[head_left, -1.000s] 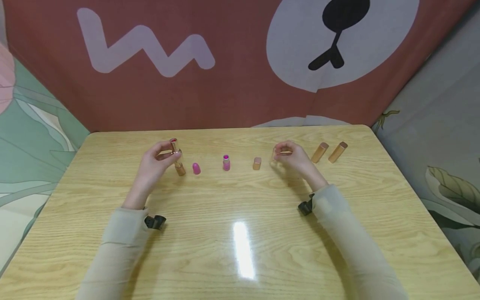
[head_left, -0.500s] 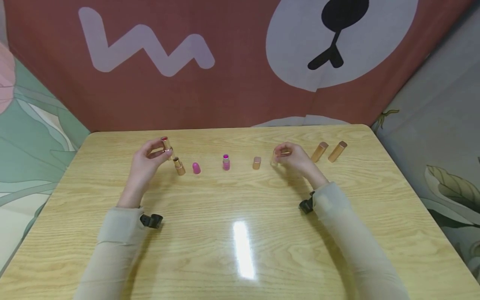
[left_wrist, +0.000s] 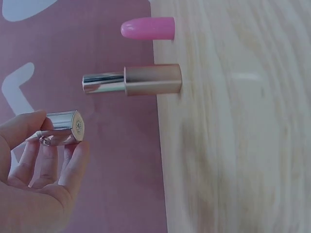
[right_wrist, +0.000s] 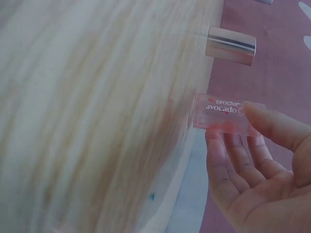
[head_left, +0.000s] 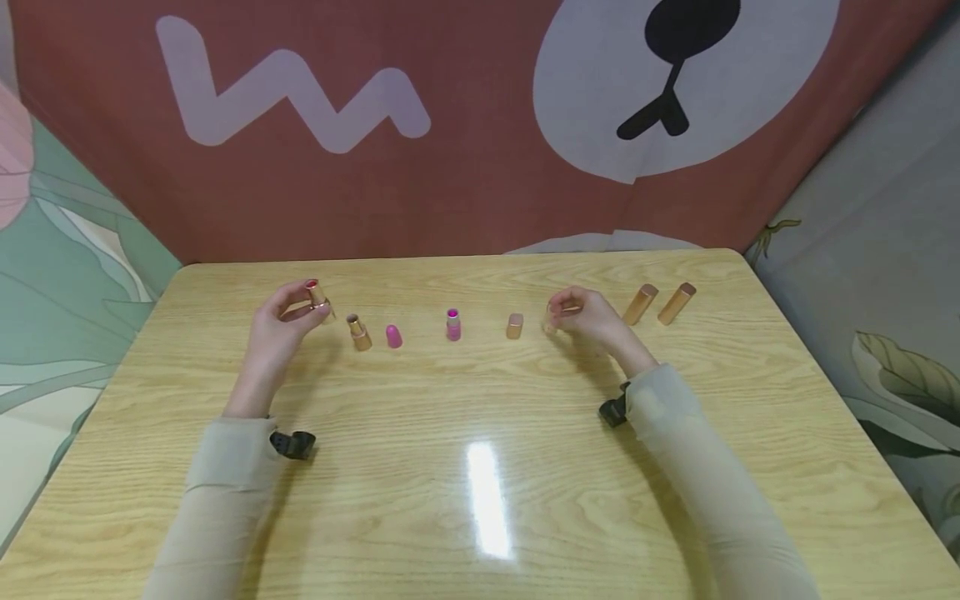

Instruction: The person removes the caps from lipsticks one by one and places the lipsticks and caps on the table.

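Note:
At the far left of the row my left hand [head_left: 272, 333] pinches a shiny gold lipstick [head_left: 317, 295] with red at its top, above the table; its underside faces the left wrist view. My right hand [head_left: 592, 321] pinches a clear cap [right_wrist: 218, 112] between thumb and fingers, its printed lettering reading "avocado". The cap's lower end is at or very near the tabletop. Right of the left hand stand a gold lipstick tube [head_left: 358, 332] with its cap off and a rounded pink cap [head_left: 393, 336].
A pink lipstick [head_left: 453, 326] stands mid-row on the wooden table [head_left: 390, 467]. Between it and the right hand is a small rose-gold cap [head_left: 514, 326]. Two tall gold tubes [head_left: 677, 303] stand at the right. A printed red cloth [head_left: 480, 192] hangs behind the table.
My left hand has moved left with the lipstick, away from the uncapped gold tube, which now shows fully. The right hand has stayed in place on the clear cap.

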`<state>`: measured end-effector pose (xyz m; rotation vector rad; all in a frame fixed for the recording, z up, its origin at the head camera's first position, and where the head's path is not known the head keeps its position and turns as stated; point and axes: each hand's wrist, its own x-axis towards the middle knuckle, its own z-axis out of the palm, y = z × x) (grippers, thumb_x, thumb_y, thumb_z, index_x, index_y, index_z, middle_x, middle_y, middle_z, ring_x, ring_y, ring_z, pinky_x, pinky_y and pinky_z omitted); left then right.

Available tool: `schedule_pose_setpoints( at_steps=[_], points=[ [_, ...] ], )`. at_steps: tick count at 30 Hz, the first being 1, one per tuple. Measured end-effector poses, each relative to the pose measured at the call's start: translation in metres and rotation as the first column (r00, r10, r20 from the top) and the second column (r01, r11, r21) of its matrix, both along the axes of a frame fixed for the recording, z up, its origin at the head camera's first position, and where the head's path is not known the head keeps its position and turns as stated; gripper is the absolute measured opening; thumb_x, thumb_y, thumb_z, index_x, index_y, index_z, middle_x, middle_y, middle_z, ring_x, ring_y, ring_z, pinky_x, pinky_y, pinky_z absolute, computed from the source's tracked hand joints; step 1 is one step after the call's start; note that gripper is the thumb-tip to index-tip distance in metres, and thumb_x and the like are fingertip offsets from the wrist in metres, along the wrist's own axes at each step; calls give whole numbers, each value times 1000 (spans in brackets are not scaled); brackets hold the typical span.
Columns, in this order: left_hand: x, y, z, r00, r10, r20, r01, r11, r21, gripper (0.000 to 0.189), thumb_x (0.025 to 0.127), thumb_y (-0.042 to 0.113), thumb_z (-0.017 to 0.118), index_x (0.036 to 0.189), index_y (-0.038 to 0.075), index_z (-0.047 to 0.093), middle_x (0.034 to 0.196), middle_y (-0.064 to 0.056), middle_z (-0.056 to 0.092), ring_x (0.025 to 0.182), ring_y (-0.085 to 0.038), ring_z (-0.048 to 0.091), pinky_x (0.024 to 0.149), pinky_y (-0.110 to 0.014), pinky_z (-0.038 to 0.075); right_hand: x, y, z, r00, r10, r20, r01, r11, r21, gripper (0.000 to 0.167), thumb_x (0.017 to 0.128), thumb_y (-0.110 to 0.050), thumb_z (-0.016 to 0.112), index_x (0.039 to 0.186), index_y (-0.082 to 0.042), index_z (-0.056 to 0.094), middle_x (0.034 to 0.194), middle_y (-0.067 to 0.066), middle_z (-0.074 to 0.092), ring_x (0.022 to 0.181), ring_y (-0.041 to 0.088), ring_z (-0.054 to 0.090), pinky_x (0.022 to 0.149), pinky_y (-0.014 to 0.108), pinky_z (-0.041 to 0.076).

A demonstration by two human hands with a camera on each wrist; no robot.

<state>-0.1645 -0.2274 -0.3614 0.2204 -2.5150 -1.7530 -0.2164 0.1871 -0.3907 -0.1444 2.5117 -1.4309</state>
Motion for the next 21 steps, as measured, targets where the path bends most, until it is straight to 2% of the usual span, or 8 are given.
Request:
schedule_pose_setpoints(
  at_steps=[9,16,21],
  points=[
    [-1,-8,-4,1000,2,26,-2,1000,-18,52,92,22,63,139,7,46,103,24,48,91,13,53,78,-5,46,-1,2,0,1000,9,12,-9,1000,22,31,90,1,61,118,10,53,117,26,57,114,36,56,76,10,43],
    [-3,-16,-10,993,-85,87,90,994,-56,56,93,29,62,140,7,43,110,20,47,92,13,53,83,-12,46,1,4,2,999,22,47,-24,999,44,33,92,-1,58,123,8,52,120,25,55,114,33,54,78,14,46],
    [-3,-20,-14,985,-112,130,122,990,-71,61,92,35,63,141,7,41,115,16,46,95,11,51,89,-19,44,1,5,1,999,22,47,-24,999,47,32,92,-3,59,122,7,53,120,24,56,113,31,54,79,15,46]
  ],
)
